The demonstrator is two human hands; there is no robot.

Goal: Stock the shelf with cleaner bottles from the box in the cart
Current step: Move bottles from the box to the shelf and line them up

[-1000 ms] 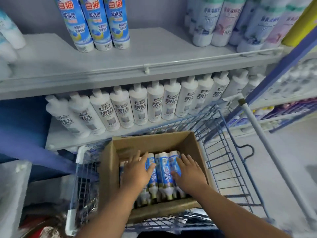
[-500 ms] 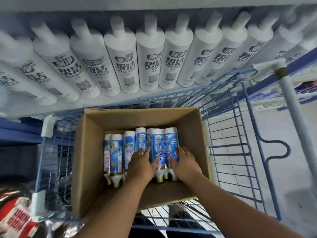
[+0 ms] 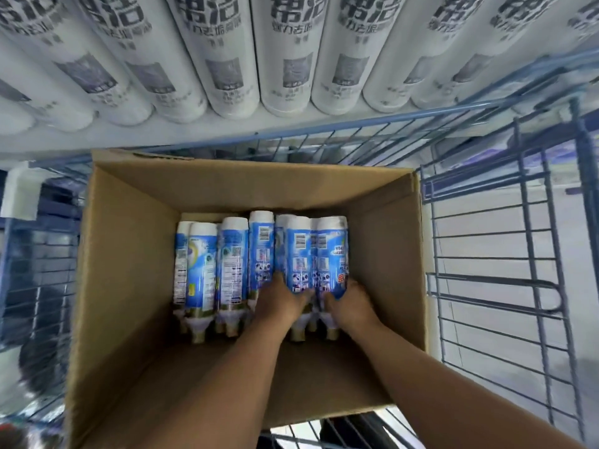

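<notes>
box (image 3: 129, 254) in cart (image 3: 486, 286) | left hand (image 3: 278, 299) grips blue bottle (image 3: 299, 254) | right hand (image 3: 351, 304) grips adjacent bottle (image 3: 332, 251) | white bottles (image 3: 233, 59) on far shelf

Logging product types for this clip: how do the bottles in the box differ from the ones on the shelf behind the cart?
The blue-labelled bottles lie flat in the cardboard box, nozzles towards the person; the white bottles stand in a row on the shelf. The boxed ones carry bright blue labels, the shelf ones white labels with grey print. The left hand and right hand grip boxed bottles; no hand touches the shelf ones. Both are round-bodied.
</notes>
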